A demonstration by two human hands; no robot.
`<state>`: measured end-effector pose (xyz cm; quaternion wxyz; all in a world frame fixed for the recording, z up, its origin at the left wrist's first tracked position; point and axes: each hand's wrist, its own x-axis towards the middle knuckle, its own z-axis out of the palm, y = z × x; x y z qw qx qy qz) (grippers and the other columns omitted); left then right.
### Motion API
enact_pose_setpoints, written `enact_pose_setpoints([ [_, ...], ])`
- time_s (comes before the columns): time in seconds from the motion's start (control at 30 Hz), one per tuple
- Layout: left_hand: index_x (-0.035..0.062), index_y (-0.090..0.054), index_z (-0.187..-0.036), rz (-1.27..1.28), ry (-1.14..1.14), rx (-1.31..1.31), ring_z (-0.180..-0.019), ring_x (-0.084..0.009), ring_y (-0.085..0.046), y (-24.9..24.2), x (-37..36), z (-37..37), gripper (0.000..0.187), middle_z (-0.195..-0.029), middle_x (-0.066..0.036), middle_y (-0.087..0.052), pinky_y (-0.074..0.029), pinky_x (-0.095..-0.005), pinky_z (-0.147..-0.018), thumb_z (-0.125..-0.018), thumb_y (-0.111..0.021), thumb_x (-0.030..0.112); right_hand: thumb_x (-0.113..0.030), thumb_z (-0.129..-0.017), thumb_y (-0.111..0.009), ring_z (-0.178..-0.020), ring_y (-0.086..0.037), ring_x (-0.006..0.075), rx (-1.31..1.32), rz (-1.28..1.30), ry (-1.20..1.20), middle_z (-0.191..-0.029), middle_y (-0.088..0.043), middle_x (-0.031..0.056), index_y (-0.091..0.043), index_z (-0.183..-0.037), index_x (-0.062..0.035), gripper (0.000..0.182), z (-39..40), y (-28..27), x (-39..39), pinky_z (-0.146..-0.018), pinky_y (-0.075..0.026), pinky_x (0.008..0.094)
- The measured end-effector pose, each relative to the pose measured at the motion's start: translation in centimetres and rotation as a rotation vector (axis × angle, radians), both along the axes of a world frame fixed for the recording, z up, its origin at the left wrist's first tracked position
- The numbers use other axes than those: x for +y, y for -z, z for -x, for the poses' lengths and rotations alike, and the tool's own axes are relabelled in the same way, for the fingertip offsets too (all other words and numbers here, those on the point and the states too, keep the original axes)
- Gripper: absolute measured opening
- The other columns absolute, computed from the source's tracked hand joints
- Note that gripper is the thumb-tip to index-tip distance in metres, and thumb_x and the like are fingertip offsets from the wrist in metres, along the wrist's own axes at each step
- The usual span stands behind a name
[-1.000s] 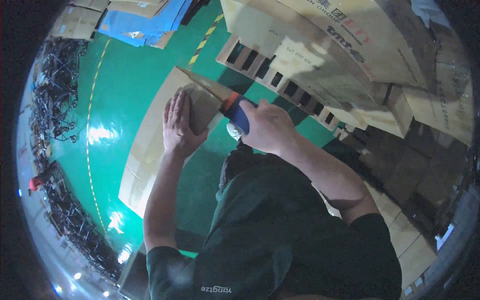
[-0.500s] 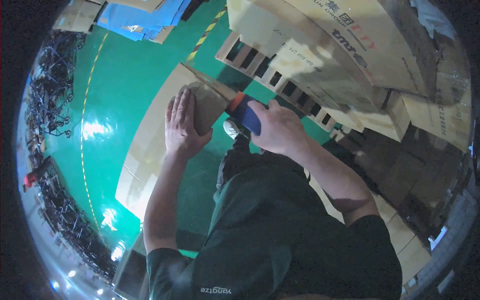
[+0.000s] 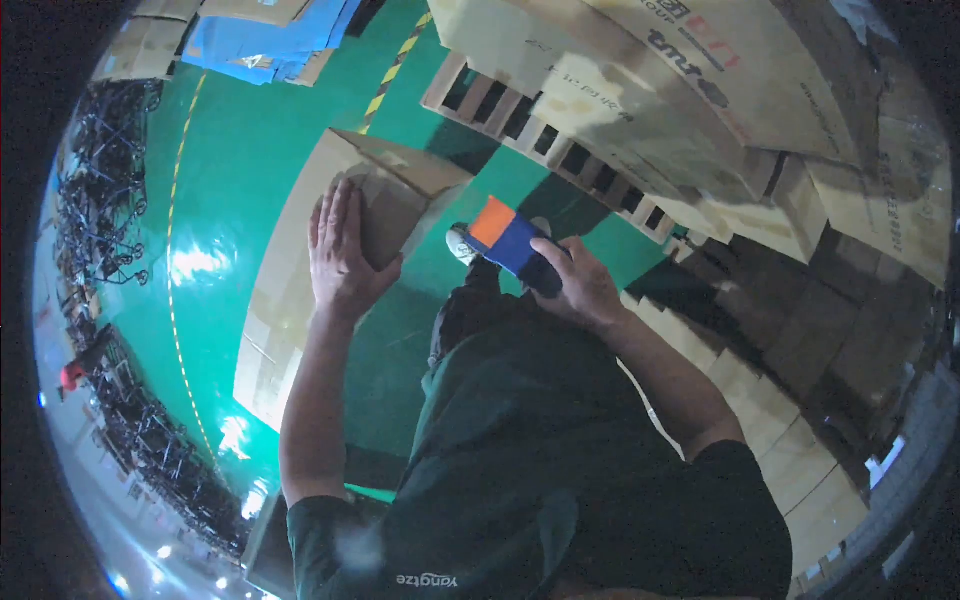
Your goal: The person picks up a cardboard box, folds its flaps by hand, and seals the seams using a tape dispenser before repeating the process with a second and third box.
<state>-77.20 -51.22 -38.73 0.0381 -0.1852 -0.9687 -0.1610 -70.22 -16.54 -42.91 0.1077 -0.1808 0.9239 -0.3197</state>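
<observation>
A long brown cardboard carton lies in front of me on the left, slanting from the upper middle down to the lower left. My left hand is pressed flat on it near its far end, fingers stretched out and thumb apart. At that end a side panel shows, facing right. My right hand grips a blue block-shaped hand tool with an orange end, which points up and left. A gap separates the tool from the carton, and one of my shoes shows just beside it.
Large printed cartons are stacked on a pallet at the upper right. Flattened blue and brown sheets lie at the upper left. Dark metal frames line the left, beyond a yellow-black floor line. More cartons stand right of me.
My right hand has drawn the blue-and-orange tool back from the carton's end edge, down and to the right. My left hand stays flat on the carton.
</observation>
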Motion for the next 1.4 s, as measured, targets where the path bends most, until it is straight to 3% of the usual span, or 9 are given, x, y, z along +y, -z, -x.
enact_pose_setpoints([
  [0.33,0.0010,-0.029,-0.148,0.030,0.002,-0.015,-0.140,-0.0399,-0.032,-0.3,0.1,0.2,0.100,-0.153,-0.019,-0.032,-0.025,-0.0553,-0.115,-0.067,-0.076,0.035,-0.024,-0.069,-0.082,-0.094,-0.056,0.0401,-0.036,-0.075,-0.069,-0.123,-0.046,0.0275,-0.031,-0.143,-0.0190,0.090,2.3,-1.9,-2.2,-0.071,-0.052,0.0469],
  [0.43,0.0007,-0.034,-0.145,0.010,0.012,0.041,-0.139,-0.0392,-0.033,-0.1,0.0,0.3,0.099,-0.152,-0.020,-0.033,-0.027,-0.0542,-0.114,-0.064,-0.078,0.036,-0.015,-0.067,-0.078,-0.069,-0.059,0.0344,0.021,-0.096,-0.007,-0.085,-0.052,0.0169,-0.047,-0.128,-0.0143,0.068,5.7,-6.3,-5.5,-0.056,-0.053,0.0428],
  [0.53,0.0024,-0.032,-0.147,-0.008,0.010,0.076,-0.140,-0.0391,-0.032,0.2,-0.1,0.2,0.097,-0.153,-0.019,-0.033,-0.028,-0.0546,-0.113,-0.065,-0.074,0.032,-0.028,-0.075,-0.077,-0.079,-0.063,0.0454,-0.267,-0.264,-0.083,-0.097,-0.053,0.0233,-0.040,-0.131,-0.0151,0.069,8.4,-8.9,-7.7,-0.066,-0.055,0.0534],
  [0.7,0.0063,-0.028,-0.149,0.021,-0.050,-0.030,-0.140,-0.0406,-0.031,-0.1,0.2,0.2,0.101,-0.153,-0.016,-0.032,-0.024,-0.0562,-0.115,-0.069,-0.079,0.038,-0.032,-0.083,-0.069,-0.091,-0.062,0.0369,-0.445,-0.301,-0.116,-0.101,-0.060,0.0218,-0.048,-0.122,-0.0073,0.051,11.9,-11.3,-8.9,-0.076,-0.053,0.0447],
  [0.93,-0.0026,-0.035,-0.144,-0.003,-0.006,0.000,-0.137,-0.0405,-0.036,-0.5,0.2,0.4,0.100,-0.151,-0.021,-0.035,-0.029,-0.0549,-0.113,-0.057,-0.077,0.023,-0.031,-0.073,-0.065,-0.085,-0.065,0.0384,-0.594,-0.189,0.079,-0.093,-0.068,0.0159,-0.058,-0.106,-0.0090,0.040,10.6,0.8,-7.4,-0.067,-0.051,0.0477],
  [1.0,-0.0011,-0.032,-0.145,-0.006,-0.016,-0.024,-0.138,-0.0414,-0.033,-0.6,-0.1,0.5,0.100,-0.152,-0.021,-0.032,-0.025,-0.0547,-0.115,-0.061,-0.079,0.025,-0.049,-0.074,-0.061,-0.101,-0.061,0.0363,-0.597,-0.215,0.097,-0.113,-0.065,0.0122,-0.057,-0.121,-0.0187,0.055,10.2,1.6,-5.1,-0.079,-0.048,0.0444],
  [1.13,-0.0041,-0.035,-0.143,-0.038,0.022,0.089,-0.135,-0.0431,-0.037,-0.1,0.2,0.9,0.096,-0.148,-0.023,-0.037,-0.030,-0.0556,-0.112,-0.060,-0.077,0.021,-0.036,-0.072,-0.070,-0.079,-0.063,0.0184,-0.351,0.098,0.262,-0.089,-0.067,0.0024,-0.064,-0.111,-0.0197,0.042,13.3,-9.3,2.8,-0.066,-0.046,0.0338],
  [1.23,-0.0032,-0.033,-0.144,0.015,0.021,0.076,-0.138,-0.0417,-0.034,-0.6,-0.9,0.3,0.098,-0.150,-0.023,-0.034,-0.028,-0.0541,-0.113,-0.064,-0.076,0.032,-0.025,-0.082,-0.069,-0.119,-0.056,0.0179,0.009,0.282,0.427,-0.126,-0.063,0.0007,-0.061,-0.129,-0.0193,0.048,18.0,-16.5,9.1,-0.104,-0.038,0.0352],
  [1.4,-0.0032,-0.026,-0.146,-0.039,0.043,0.058,-0.139,-0.0390,-0.030,0.0,0.4,1.4,0.112,-0.151,-0.023,-0.030,-0.024,-0.0531,-0.116,-0.051,-0.078,0.030,-0.009,-0.077,-0.070,-0.088,-0.064,0.0158,0.285,0.900,0.844,-0.102,-0.070,0.0051,-0.067,-0.107,-0.0061,0.031,26.7,-25.8,19.9,-0.077,-0.051,0.0296],
])
